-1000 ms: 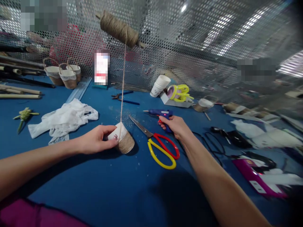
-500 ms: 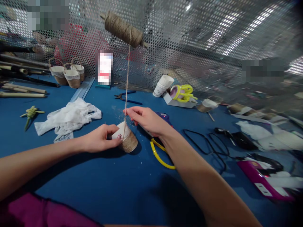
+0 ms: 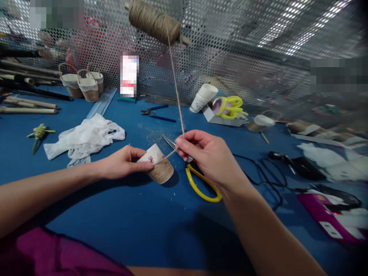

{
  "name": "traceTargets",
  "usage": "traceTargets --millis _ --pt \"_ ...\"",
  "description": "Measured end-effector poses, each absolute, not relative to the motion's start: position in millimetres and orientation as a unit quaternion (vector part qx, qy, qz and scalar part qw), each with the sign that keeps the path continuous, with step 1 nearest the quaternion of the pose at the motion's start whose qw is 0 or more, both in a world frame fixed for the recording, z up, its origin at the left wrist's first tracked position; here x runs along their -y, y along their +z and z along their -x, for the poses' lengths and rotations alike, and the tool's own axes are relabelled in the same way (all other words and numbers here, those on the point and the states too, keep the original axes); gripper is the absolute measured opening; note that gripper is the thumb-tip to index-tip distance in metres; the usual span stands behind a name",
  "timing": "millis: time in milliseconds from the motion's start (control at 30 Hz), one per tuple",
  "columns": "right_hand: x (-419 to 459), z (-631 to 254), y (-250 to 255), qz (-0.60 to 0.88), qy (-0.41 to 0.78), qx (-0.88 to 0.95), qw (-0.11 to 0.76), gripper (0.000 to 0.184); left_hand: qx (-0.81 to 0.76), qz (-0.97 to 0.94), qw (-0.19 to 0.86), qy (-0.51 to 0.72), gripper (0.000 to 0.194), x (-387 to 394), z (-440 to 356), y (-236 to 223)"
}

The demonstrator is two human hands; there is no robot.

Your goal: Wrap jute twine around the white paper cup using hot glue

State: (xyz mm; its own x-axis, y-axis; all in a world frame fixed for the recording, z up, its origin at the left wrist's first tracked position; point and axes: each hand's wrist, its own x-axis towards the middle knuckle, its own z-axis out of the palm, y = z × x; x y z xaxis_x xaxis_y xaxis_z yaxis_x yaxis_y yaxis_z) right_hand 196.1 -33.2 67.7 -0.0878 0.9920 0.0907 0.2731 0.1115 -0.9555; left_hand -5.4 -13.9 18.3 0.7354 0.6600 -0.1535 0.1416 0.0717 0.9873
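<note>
Paper cup (image 3: 154, 152), lower part wrapped in twine (image 3: 175, 80), tilted between your hands over the table (image 3: 138, 222).
Your left hand (image 3: 122, 163): fingers pinching the cup. Your right hand (image 3: 211, 157): fingers pinching the twine, near scissors (image 3: 196, 191).

Three handled twine-wrapped cups (image 3: 88, 92) stand toward the bench's (image 3: 161, 230) back-left corner, one handled cup (image 3: 255, 124) near its back edge. There is one part-wrapped cup (image 3: 163, 171), one twine spool (image 3: 153, 21), one pair of pliers (image 3: 147, 112), one pair of scissors (image 3: 194, 189).
</note>
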Motion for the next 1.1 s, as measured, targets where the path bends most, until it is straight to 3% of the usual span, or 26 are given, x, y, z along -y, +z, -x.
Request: traceTargets --millis 1100 --pt "24.0 -195.2 42.4 0.557 0.417 0.621 0.362 0.016 -0.269 -0.725 0.585 0.246 0.018 19.8 7.6 29.1"
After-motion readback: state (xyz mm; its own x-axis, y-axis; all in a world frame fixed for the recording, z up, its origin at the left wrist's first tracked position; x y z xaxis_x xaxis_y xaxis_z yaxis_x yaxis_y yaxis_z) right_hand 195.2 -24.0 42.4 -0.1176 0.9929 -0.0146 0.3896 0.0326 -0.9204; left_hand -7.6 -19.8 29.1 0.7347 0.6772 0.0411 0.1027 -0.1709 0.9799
